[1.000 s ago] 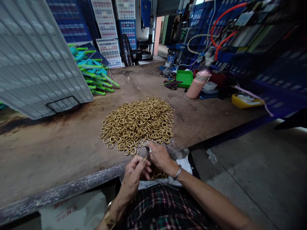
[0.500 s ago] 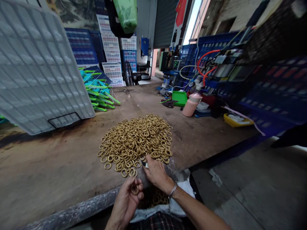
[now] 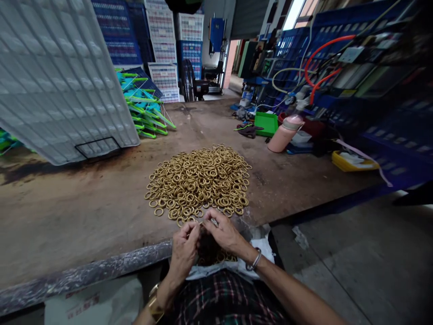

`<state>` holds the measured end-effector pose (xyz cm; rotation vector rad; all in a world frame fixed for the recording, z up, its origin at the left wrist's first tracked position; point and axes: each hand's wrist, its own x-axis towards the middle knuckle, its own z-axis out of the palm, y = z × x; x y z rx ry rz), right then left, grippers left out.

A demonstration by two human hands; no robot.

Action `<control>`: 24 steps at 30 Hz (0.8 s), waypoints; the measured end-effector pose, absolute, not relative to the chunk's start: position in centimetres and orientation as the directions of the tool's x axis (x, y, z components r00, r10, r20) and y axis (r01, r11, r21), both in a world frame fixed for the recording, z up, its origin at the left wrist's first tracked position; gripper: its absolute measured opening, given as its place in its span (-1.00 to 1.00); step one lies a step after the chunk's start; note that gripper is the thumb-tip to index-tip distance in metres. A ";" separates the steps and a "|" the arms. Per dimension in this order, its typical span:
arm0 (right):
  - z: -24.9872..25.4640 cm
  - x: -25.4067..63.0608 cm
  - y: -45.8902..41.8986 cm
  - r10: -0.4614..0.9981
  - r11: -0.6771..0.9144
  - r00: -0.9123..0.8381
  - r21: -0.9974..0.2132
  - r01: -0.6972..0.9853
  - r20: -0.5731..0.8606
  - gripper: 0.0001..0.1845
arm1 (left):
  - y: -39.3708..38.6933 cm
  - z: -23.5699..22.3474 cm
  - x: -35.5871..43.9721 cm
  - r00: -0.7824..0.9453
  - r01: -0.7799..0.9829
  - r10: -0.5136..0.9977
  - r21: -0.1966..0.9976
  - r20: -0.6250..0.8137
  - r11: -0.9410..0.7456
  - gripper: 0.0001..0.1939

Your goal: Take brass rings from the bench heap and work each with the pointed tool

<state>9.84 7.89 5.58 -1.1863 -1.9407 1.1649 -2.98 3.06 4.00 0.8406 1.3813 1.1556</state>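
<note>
A heap of brass-coloured rings (image 3: 199, 180) lies on the worktable near its front edge. Just in front of it, my left hand (image 3: 183, 250) is closed in a pinch on a ring (image 3: 200, 223), of which only a small edge shows. My right hand (image 3: 226, 233) meets it at the fingertips, its thumb and forefinger pinched together. A small pale bit shows at the right fingers, but what they hold is mostly hidden. Below both hands, a white sack (image 3: 267, 252) sits open at the table edge with more rings inside.
A grey ribbed plastic panel (image 3: 67, 81) leans on the table (image 3: 84, 216) at left, beside green and turquoise plastic pieces (image 3: 149, 113). At right stand a pink bottle (image 3: 284, 135), a green tray (image 3: 266, 124) and a yellow tray (image 3: 353, 162). Stacked crates (image 3: 162, 40) fill the back.
My left hand has turned over and risen to my right hand, bringing its ring along. My right hand has drawn back slightly from the heap. The view has tilted down.
</note>
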 end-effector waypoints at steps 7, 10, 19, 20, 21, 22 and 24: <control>5.6 9.5 8.4 0.911 0.196 -0.412 -0.876 0.441 -0.003 -0.82 | 3.2 4.5 -3.1 -0.041 -0.110 0.942 0.938 -0.334 0.328 -0.68; 5.6 9.4 8.6 0.906 0.173 -0.421 -0.885 0.431 -0.028 -0.83 | 3.2 4.3 -3.0 0.055 -0.246 0.921 0.889 -0.386 0.387 -0.66; 4.5 9.9 8.2 0.878 0.350 -0.477 -0.740 0.574 0.045 -0.87 | 3.3 4.1 -3.0 0.042 -0.363 0.932 0.863 -0.361 0.351 -0.69; 4.4 10.0 8.0 0.857 0.396 -0.513 -0.702 0.592 0.051 -0.89 | 3.3 4.1 -3.0 0.035 -0.345 0.934 0.872 -0.357 0.346 -0.69; 4.3 10.0 7.8 0.841 0.432 -0.538 -0.663 0.611 0.053 -0.87 | 3.4 4.2 -3.0 0.026 -0.325 0.937 0.883 -0.348 0.338 -0.68; 4.2 10.1 7.7 0.833 0.457 -0.551 -0.627 0.631 0.054 -0.83 | 3.4 4.2 -3.0 0.017 -0.304 0.941 0.895 -0.338 0.327 -0.68; 4.2 10.1 7.5 0.830 0.484 -0.555 -0.568 0.666 0.057 -0.77 | 3.3 4.4 -3.0 0.000 -0.266 0.948 0.913 -0.319 0.308 -0.67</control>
